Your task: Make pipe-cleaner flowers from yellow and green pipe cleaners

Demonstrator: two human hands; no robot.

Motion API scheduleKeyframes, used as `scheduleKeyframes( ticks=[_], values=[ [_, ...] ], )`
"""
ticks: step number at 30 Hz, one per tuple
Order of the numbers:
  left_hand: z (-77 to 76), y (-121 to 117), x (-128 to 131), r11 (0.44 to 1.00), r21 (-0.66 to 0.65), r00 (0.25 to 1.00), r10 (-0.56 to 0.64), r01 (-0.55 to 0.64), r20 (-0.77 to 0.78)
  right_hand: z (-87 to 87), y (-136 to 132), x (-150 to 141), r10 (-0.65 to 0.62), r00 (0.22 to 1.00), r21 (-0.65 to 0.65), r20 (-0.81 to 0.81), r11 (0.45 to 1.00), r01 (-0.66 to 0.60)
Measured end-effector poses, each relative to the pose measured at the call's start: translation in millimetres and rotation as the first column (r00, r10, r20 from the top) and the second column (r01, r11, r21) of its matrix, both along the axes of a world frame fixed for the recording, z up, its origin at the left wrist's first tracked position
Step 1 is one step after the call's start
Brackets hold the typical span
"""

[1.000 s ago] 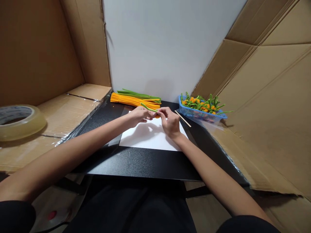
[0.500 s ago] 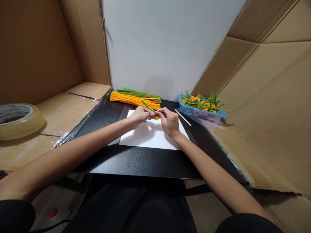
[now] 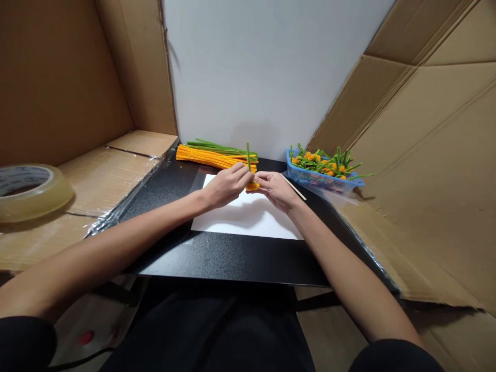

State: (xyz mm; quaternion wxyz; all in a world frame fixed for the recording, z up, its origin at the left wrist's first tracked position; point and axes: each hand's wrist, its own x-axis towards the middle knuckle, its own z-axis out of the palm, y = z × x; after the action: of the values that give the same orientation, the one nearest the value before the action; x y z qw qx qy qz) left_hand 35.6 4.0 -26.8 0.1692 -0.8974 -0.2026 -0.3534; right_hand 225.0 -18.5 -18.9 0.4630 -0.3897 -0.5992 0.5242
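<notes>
While both hands meet over the white sheet point(image 3: 228, 219), a small fuzzy piece point(image 3: 252, 187) sits between their fingertips: a rounded orange head with a green stem point(image 3: 248, 152) rising from it. The stem stands nearly upright, its free end pointing up and toward the far side, and the orange head lies below it, turned toward the near side. The left hand point(image 3: 227, 187) reaches in from the left, its fingers closed about the join of stem and head; it looks the nearer of the two to the stem. The right hand point(image 3: 277, 191) comes from the right, fingers bent and gripping the head at its right edge, though just how they press underneath cannot be told.

Beyond the left hand, on the black table point(image 3: 217, 258), lies a bundle of orange stems point(image 3: 209, 156), lengthwise from left to right, with green stems point(image 3: 205, 145) along its far side. Right of the right hand is a thin pale stick point(image 3: 294, 187), set aslant, and past it a blue basket point(image 3: 315, 179) heaped with orange and green pieces point(image 3: 329, 164).
</notes>
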Motion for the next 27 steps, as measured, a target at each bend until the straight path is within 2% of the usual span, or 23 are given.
scheduleKeyframes(
  ticks=[2, 4, 7, 10, 12, 14, 17, 19, 22, 24, 25, 27],
  values=[
    [3.8, 3, -4, 0.997, 0.059, 0.995, -0.054, 0.059, -0.08, 2.5, -2, 1, 0.057, 0.998, -0.065, -0.002, 0.996, -0.057],
    [4.3, 5, -7, 0.995, 0.055, 0.994, -0.078, 0.083, -0.08, 2.3, -2, 1, 0.04, 0.999, -0.052, 0.006, 0.998, -0.039],
    [-1.0, 7, -8, 0.997, -0.016, 0.996, -0.073, 0.074, 0.058, -0.5, 1, 1, -0.106, 0.993, 0.149, 0.045, 0.984, 0.098],
    [-5.8, 8, -6, 0.997, -0.042, 0.981, -0.049, 0.058, 0.19, -2.1, 3, 1, -0.24, 0.964, 0.364, 0.112, 0.913, 0.185],
    [-5.4, 8, -5, 0.999, 0.01, 0.979, -0.048, 0.047, 0.199, -2.6, 2, -1, -0.273, 0.955, 0.436, 0.117, 0.878, 0.198],
    [-2.6, 8, -6, 0.994, 0.101, 0.988, -0.065, 0.051, 0.142, -4.0, 1, -3, -0.263, 0.961, 0.444, 0.082, 0.873, 0.201],
    [2.2, 8, -9, 0.972, 0.206, 0.993, -0.114, 0.112, -0.003, -8.6, 2, -8, -0.207, 0.978, 0.371, 0.01, 0.909, 0.188],
    [3.7, 9, -11, 0.966, 0.218, 0.99, -0.133, 0.142, -0.053, -11.8, 3, -11, -0.172, 0.984, 0.303, -0.041, 0.937, 0.176],
    [3.3, 11, -12, 0.972, 0.188, 0.99, -0.141, 0.14, -0.011, -13.3, 4, -13, -0.164, 0.983, 0.255, -0.085, 0.95, 0.18],
    [2.6, 11, -10, 0.981, 0.12, 0.985, -0.161, 0.152, 0.068, -11.6, 2, -12, -0.215, 0.975, 0.325, -0.061, 0.919, 0.224],
    [2.5, 11, -9, 0.984, 0.065, 0.976, -0.175, 0.168, 0.128, -10.3, 1, -11, -0.261, 0.964, 0.39, -0.039, 0.885, 0.256],
    [2.7, 7, -4, 0.969, -0.101, 0.939, -0.188, 0.225, 0.287, -7.9, -2, -9, -0.374, 0.927, 0.539, 0.001, 0.782, 0.315]
  ],
)
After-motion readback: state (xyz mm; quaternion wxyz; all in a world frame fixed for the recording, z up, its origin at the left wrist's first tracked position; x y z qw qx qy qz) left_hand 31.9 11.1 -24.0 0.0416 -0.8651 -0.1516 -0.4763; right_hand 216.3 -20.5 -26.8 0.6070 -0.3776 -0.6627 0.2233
